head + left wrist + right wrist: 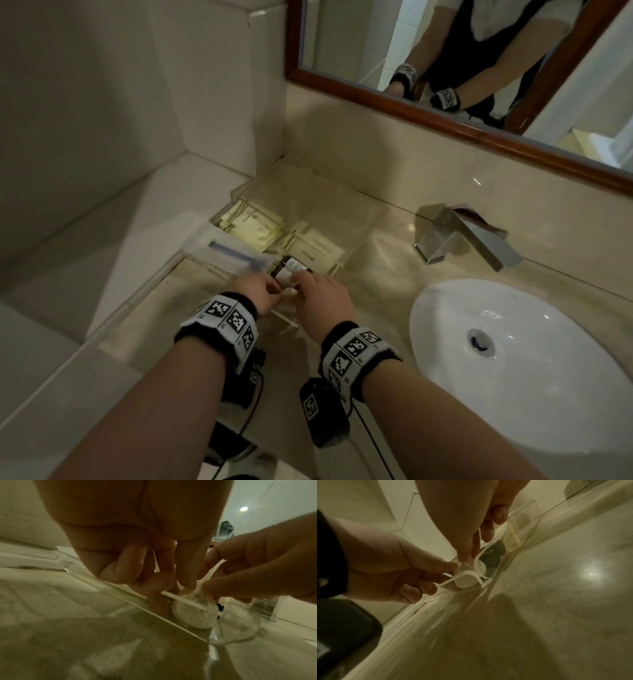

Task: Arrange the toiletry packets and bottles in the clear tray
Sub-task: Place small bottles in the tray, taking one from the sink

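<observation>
A clear acrylic tray (356, 219) sits on the marble counter. Cream packets (253, 226) lie in its back left part, and more cream packets (311, 250) lie to their right. A clear toothbrush packet (236, 255) rests at the left. A dark bottle with a white label (291, 270) lies near the front. My left hand (274, 289) and right hand (301, 284) meet over the front compartment. Both pinch the gathered top of a small white round pouch (193, 614), which stands behind the front wall (171, 609). Dark bottles (493, 557) lie just beyond the white pouch (465, 582).
A chrome faucet (469, 236) stands right of the tray, with a white basin (513, 359) in front of it. A wood-framed mirror (445, 102) hangs above the counter. A tiled ledge (120, 222) and wall close off the left side.
</observation>
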Demonstrator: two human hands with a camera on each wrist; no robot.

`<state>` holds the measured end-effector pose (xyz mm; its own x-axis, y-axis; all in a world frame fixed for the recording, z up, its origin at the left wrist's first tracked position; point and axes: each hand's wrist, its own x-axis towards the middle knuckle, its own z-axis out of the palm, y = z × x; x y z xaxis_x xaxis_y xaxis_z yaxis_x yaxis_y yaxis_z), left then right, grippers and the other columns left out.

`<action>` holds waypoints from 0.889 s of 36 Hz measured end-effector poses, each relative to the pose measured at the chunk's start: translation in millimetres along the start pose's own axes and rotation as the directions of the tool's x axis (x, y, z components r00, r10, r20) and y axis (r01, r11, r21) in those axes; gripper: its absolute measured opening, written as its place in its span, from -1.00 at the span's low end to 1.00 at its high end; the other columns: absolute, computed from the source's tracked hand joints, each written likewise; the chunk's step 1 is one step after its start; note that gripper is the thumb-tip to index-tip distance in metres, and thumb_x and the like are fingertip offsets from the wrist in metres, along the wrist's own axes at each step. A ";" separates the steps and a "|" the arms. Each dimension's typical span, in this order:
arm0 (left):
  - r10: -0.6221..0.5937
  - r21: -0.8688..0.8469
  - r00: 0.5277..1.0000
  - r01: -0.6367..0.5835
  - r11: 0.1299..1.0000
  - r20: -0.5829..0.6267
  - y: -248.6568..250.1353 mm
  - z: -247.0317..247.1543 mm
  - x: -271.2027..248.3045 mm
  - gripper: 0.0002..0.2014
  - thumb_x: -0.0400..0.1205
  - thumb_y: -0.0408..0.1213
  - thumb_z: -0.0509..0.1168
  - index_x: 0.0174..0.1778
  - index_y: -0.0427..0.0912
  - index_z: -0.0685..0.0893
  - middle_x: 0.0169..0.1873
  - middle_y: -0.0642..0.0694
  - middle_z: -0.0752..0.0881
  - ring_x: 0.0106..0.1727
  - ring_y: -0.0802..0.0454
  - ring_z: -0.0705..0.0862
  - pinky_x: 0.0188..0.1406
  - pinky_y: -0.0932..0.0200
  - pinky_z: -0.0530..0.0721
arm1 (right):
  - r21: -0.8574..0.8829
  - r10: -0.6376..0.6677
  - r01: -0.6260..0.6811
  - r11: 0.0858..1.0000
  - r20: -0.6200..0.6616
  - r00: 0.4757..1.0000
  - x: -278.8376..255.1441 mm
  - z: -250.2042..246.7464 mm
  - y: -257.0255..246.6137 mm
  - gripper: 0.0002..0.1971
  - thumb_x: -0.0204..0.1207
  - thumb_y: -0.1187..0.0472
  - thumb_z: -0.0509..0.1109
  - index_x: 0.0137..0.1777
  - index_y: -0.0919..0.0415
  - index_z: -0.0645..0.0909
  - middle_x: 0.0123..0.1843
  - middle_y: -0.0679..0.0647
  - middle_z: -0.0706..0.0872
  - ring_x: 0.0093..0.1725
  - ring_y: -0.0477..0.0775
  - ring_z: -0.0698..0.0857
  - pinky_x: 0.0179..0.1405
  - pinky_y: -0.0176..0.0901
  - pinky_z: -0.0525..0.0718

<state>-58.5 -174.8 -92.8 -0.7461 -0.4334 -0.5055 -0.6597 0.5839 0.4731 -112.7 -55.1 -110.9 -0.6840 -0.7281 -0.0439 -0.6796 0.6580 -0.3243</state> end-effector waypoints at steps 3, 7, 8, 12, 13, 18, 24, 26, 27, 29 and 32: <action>0.001 0.028 1.000 -0.001 1.000 0.003 1.2 -0.8 1.8 -0.66 0.62 -0.02 0.25 0.22 -0.09 0.68 0.20 -0.07 0.73 0.19 0.00 0.67 0.16 0.19 0.54 | -0.006 0.009 -0.009 1.000 0.011 1.000 0.7 -0.9 2.6 -0.78 0.64 0.18 0.16 0.19 0.06 0.58 0.11 0.06 0.70 0.11 0.16 0.63 0.09 -0.09 0.50; 0.001 0.025 1.000 -0.001 1.000 -0.003 5.8 -1.8 4.6 -0.71 0.65 -0.13 0.24 0.23 -0.12 0.68 0.16 -0.11 0.74 0.06 -0.03 0.68 0.11 0.18 0.57 | -0.031 0.008 -0.007 0.999 0.030 1.000 0.8 -5.5 3.6 -0.78 0.65 0.13 0.12 0.06 0.13 0.60 0.02 0.09 0.71 0.04 0.18 0.64 0.04 -0.08 0.50; 0.000 0.028 1.000 0.000 1.000 0.000 7.1 -1.9 5.0 -0.71 0.65 -0.13 0.24 0.23 -0.13 0.68 0.15 -0.12 0.74 0.05 -0.05 0.69 0.11 0.17 0.59 | -0.034 0.006 -0.005 0.999 0.030 1.000 0.6 -6.4 3.6 -0.77 0.65 0.12 0.11 0.04 0.14 0.59 0.01 0.09 0.71 0.03 0.18 0.63 0.04 -0.08 0.50; 0.001 0.062 1.000 -0.002 0.998 0.020 11.1 -0.7 5.9 -0.67 0.63 -0.09 0.26 0.24 -0.14 0.67 0.15 -0.11 0.74 0.08 -0.04 0.70 0.18 0.13 0.62 | -0.049 -0.007 0.009 0.999 0.037 0.999 0.1 -8.4 5.8 -0.77 0.64 0.12 0.13 0.08 0.13 0.59 0.05 0.08 0.67 0.09 0.16 0.60 0.09 -0.07 0.50; 0.002 0.080 1.000 -0.003 0.997 0.020 12.0 -0.6 5.9 -0.67 0.63 -0.08 0.25 0.25 -0.13 0.67 0.17 -0.10 0.74 0.13 -0.04 0.69 0.21 0.13 0.60 | -0.052 -0.009 0.011 0.999 0.042 0.999 0.1 -9.2 6.5 -0.78 0.63 0.13 0.14 0.10 0.13 0.60 0.06 0.08 0.67 0.11 0.16 0.60 0.09 -0.07 0.49; 0.002 0.219 1.000 -0.009 0.976 0.031 16.3 -0.8 7.2 -0.68 0.69 -0.12 0.15 0.26 -0.11 0.66 0.23 -0.12 0.70 0.24 -0.05 0.65 0.25 0.14 0.55 | -0.086 -0.025 0.032 0.996 0.079 0.997 2.0 -12.7 7.5 -0.80 0.62 0.18 0.19 0.12 0.11 0.62 0.08 0.08 0.67 0.14 0.17 0.59 0.12 -0.06 0.50; -0.023 0.338 0.998 0.001 0.941 0.061 22.3 -0.8 10.1 -0.64 0.72 -0.11 0.07 0.28 -0.17 0.64 0.27 -0.17 0.66 0.28 -0.10 0.61 0.26 0.11 0.53 | -0.233 -0.124 0.157 0.960 0.151 0.981 5.5 -22.2 0.3 -0.73 0.64 0.22 0.17 0.28 0.11 0.56 0.24 0.10 0.62 0.28 0.17 0.55 0.25 -0.02 0.47; -0.024 0.359 0.997 -0.005 0.933 0.074 24.8 0.3 10.7 -0.65 0.73 -0.14 0.05 0.32 -0.16 0.61 0.31 -0.18 0.63 0.31 -0.11 0.59 0.30 0.09 0.52 | -0.303 -0.139 0.186 0.935 0.170 0.976 6.1 -23.6 -3.2 -0.68 0.62 0.22 0.19 0.34 0.10 0.53 0.28 0.10 0.60 0.32 0.17 0.53 0.30 0.00 0.45; -0.020 0.369 0.996 -0.012 0.929 0.083 25.9 1.1 10.6 -0.65 0.73 -0.15 0.04 0.33 -0.16 0.60 0.32 -0.18 0.62 0.32 -0.11 0.58 0.31 0.09 0.51 | -0.335 -0.131 0.185 0.924 0.179 0.975 6.8 -23.6 -4.3 -0.67 0.62 0.21 0.19 0.36 0.09 0.52 0.28 0.10 0.61 0.32 0.16 0.53 0.30 0.00 0.45; -0.010 0.382 0.996 -0.026 0.924 0.091 27.0 3.2 10.8 -0.65 0.73 -0.16 0.05 0.34 -0.15 0.60 0.32 -0.17 0.63 0.31 -0.11 0.59 0.32 0.07 0.52 | -0.371 -0.084 0.158 0.915 0.207 0.975 8.2 -23.3 -5.8 -0.66 0.62 0.18 0.19 0.37 0.07 0.53 0.29 0.10 0.60 0.32 0.15 0.53 0.32 0.00 0.45; -0.007 0.381 0.995 -0.032 0.924 0.102 27.3 5.7 11.5 -0.65 0.73 -0.15 0.06 0.32 -0.17 0.61 0.29 -0.17 0.65 0.28 -0.11 0.61 0.30 0.06 0.55 | -0.376 -0.047 0.138 0.916 0.242 0.969 9.0 -23.2 -6.0 -0.67 0.62 0.17 0.19 0.36 0.08 0.55 0.30 0.11 0.59 0.34 0.16 0.53 0.36 0.01 0.44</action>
<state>-84.6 -160.0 -89.9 -0.7283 -0.3653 -0.5798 -0.5510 0.8152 0.1784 -121.0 -61.1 -87.4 -0.5669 -0.7830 -0.2560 -0.8169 0.5744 0.0523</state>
